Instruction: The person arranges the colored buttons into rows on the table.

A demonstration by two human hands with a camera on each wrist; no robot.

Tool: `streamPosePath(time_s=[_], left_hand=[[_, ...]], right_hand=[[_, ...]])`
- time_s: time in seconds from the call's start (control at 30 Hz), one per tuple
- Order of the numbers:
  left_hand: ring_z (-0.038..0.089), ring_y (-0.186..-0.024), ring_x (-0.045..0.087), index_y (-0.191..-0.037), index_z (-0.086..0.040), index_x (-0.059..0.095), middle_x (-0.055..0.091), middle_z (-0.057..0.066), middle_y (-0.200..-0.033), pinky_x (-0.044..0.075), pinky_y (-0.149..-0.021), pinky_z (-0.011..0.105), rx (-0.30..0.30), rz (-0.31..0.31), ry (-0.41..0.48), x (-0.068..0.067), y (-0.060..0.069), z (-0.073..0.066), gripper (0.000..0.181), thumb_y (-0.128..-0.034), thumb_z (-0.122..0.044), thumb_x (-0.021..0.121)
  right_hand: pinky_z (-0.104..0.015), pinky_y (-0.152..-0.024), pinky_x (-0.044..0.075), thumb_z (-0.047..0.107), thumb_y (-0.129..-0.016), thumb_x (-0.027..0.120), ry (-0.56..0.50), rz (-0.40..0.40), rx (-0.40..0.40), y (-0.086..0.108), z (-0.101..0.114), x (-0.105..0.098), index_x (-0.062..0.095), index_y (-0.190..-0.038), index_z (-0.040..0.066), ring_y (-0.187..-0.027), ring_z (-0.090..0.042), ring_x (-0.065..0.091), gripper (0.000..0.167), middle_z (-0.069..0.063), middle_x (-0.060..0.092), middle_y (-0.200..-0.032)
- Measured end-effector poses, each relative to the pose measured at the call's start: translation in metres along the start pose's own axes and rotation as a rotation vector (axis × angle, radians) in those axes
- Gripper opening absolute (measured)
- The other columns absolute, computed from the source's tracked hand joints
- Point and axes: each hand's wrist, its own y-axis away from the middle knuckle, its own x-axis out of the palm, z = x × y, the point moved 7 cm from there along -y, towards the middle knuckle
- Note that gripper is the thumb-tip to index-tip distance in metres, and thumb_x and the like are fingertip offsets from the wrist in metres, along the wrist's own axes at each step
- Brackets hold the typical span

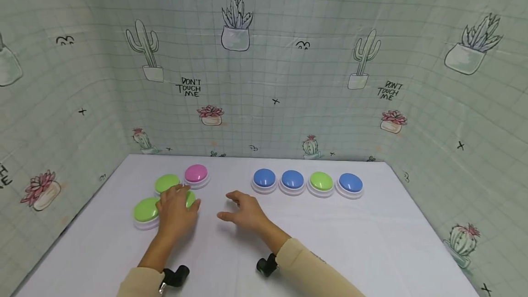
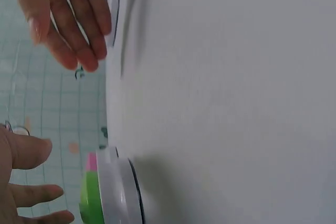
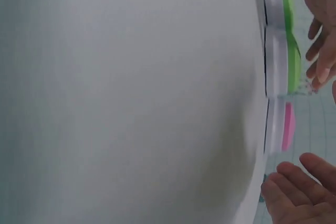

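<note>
My left hand [image 1: 177, 210] hovers over a green push button [image 1: 190, 198] with a white base, partly hidden under the fingers. Loosely bent, those fingers stand apart from the green dome in the left wrist view. Two more green push buttons sit around this hand, one at its left [image 1: 146, 210] and one just beyond [image 1: 167, 182]. A pink push button [image 1: 196, 174] lies farther back. To the right, my right hand [image 1: 246, 212] hangs above the white table, thumb and fingers spread, holding nothing. In the right wrist view its relaxed fingers [image 3: 296, 184] show near the pink button [image 3: 288, 127].
Toward the right back stands a row of push buttons: blue [image 1: 264, 178], blue [image 1: 292, 180], green [image 1: 321, 181] and blue [image 1: 350, 183]. They rest on a white table [image 1: 330, 242]. A cactus-print cloth [image 1: 264, 72] rises behind the table and along both sides.
</note>
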Motion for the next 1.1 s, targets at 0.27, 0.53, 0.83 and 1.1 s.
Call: streamPosePath(time_s=[0.27, 0.53, 0.83, 1.1], left_hand=[[0.064, -0.132, 0.042, -0.144, 0.024, 0.038, 0.044, 0.046, -0.142, 0.035, -0.112, 0.074, -0.072, 0.134, -0.029, -0.008, -0.005, 0.034, 0.073, -0.0934, -0.014, 0.075], [0.062, -0.132, 0.044, -0.139, 0.026, 0.045, 0.045, 0.046, -0.14, 0.038, -0.113, 0.07, -0.024, 0.158, -0.055, -0.013, -0.001, 0.033, 0.072, -0.0868, -0.007, 0.082], [0.06, -0.13, 0.046, -0.135, 0.027, 0.048, 0.046, 0.045, -0.135, 0.039, -0.113, 0.069, -0.022, 0.165, -0.004, -0.016, 0.007, 0.032, 0.071, -0.0857, -0.008, 0.084], [0.047, -0.111, 0.057, -0.123, 0.022, 0.062, 0.059, 0.033, -0.115, 0.05, -0.098, 0.061, 0.006, 0.149, 0.067, -0.014, 0.012, 0.035, 0.058, -0.0801, -0.007, 0.09]], right_hand=[[-0.048, -0.117, 0.044, 0.031, -0.088, 0.087, 0.026, 0.027, 0.011, -0.006, 0.014, 0.033, 0.059, -0.145, 0.004, -0.141, -0.035, 0.052, 0.07, -0.016, 0.058, -0.15], [-0.045, -0.115, 0.047, 0.024, -0.087, 0.089, 0.043, 0.035, -0.014, -0.014, 0.032, 0.05, 0.056, -0.147, -0.001, -0.136, -0.035, 0.057, 0.073, -0.019, 0.06, -0.147], [-0.043, -0.118, 0.044, 0.018, -0.086, 0.089, 0.107, 0.015, 0.007, -0.02, 0.037, 0.058, 0.06, -0.141, -0.004, -0.139, -0.036, 0.054, 0.067, -0.02, 0.062, -0.144], [-0.041, -0.113, 0.049, 0.018, -0.083, 0.091, 0.157, -0.035, -0.003, -0.021, 0.041, 0.059, 0.067, -0.134, -0.003, -0.13, -0.033, 0.062, 0.06, -0.016, 0.069, -0.135]])
